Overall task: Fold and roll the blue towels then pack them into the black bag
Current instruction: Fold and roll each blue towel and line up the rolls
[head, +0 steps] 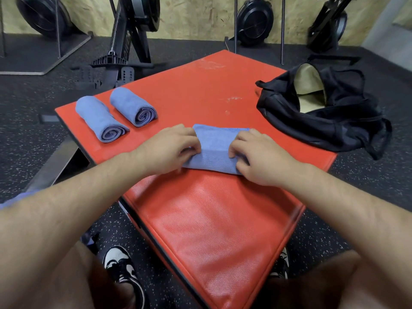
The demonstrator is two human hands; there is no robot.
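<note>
A folded blue towel (215, 148) lies in the middle of the red padded box (200, 90), its near end curled up into a roll. My left hand (171, 148) grips the roll's left end with curled fingers. My right hand (256, 155) grips its right end the same way. Two rolled blue towels (100, 118) (132, 107) lie side by side at the box's left corner. The black bag (321, 114) sits at the box's right edge, its mouth open and its tan lining showing.
Black rowing machines (131, 30) and fan units stand on the speckled rubber floor behind the box. My shoes (121, 267) are on the floor below the near corner. More blue fabric (17, 198) shows at the far left beside my left arm.
</note>
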